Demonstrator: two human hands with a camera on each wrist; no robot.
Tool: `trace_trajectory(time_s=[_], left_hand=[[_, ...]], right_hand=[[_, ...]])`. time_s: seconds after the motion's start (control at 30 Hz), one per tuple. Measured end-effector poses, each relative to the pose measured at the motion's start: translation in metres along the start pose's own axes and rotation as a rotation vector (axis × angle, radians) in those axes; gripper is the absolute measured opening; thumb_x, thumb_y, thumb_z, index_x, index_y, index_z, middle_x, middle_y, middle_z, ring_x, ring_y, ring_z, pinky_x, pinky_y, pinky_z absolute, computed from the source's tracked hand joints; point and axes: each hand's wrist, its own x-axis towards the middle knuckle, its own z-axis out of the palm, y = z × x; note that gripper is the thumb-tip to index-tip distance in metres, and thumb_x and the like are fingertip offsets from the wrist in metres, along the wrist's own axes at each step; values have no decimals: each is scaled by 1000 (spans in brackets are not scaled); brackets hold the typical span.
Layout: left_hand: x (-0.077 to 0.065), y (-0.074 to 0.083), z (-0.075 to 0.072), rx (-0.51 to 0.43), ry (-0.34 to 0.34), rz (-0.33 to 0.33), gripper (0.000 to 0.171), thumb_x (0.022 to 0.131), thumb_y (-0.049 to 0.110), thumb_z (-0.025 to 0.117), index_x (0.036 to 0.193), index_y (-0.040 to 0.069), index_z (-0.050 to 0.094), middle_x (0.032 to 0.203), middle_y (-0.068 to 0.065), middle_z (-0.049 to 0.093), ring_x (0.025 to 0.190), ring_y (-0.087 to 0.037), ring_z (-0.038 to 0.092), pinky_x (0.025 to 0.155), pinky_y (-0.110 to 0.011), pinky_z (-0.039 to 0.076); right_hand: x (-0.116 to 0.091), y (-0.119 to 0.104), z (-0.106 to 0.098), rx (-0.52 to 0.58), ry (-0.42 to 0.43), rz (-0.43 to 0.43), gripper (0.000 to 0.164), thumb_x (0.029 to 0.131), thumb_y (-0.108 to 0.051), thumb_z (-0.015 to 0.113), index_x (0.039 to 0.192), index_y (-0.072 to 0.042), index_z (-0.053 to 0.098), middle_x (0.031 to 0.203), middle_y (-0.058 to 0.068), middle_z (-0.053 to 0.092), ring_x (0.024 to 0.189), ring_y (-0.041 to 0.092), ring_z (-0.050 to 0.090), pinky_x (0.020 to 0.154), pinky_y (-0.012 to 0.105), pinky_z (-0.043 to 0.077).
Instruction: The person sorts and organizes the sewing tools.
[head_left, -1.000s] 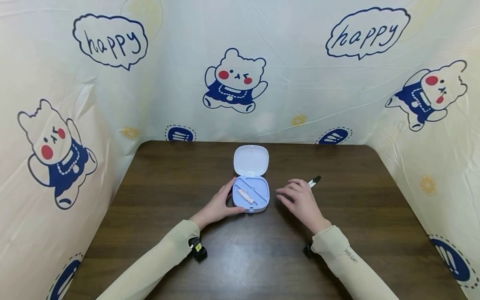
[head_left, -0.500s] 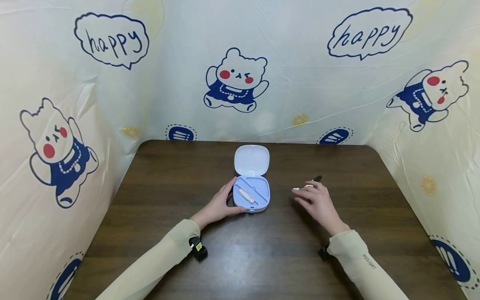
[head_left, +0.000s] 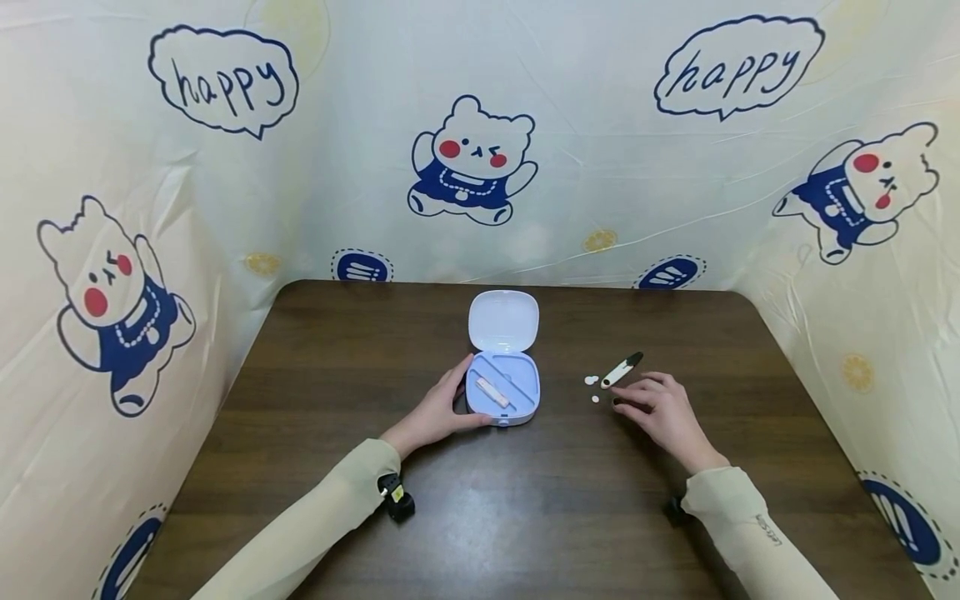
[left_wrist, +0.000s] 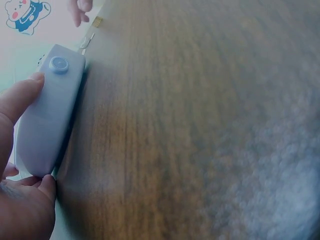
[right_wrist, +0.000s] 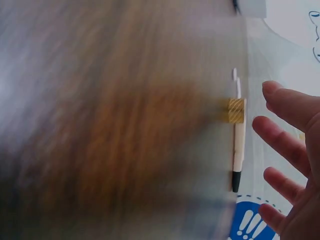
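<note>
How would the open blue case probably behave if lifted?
The blue case shows no denting in the left hand, so it is probably stiff. Its lid, folded open, would likely swing if jostled. The small pale piece inside lies uncovered and might slide if tilted.

One dark brown wood-grain bench (head_left: 480, 492), one light-blue rounded-square plastic box (head_left: 517, 419), one small pale stick-shaped piece (head_left: 492, 392), one black-ended white pen-shaped tool (head_left: 621, 371), one gold ribbed cylinder (right_wrist: 236, 111); small white round pieces (head_left: 596, 399), at least two, exact count unclear. One bare left hand (head_left: 433, 412), one bare right hand (head_left: 667, 412). On the pale printed cloth (head_left: 577, 167): three blue-clothed white bears (head_left: 471, 187), two "happy" bubbles (head_left: 222, 83), four blue oval badges (head_left: 362, 267).
</note>
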Motion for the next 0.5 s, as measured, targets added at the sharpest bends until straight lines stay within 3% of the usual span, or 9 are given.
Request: trace_trajectory(time_s=[0.5], left_hand=[[1,-1,1,5,5,-4,116,86,37,88,169,15,11,171,-12,20,155,-24,29,123,-40,33]], right_hand=[[-3,8,3,-56,-141,97,29,82,-10,88,110,-11,83,100,7,76,117,42,55,98,67,38]])
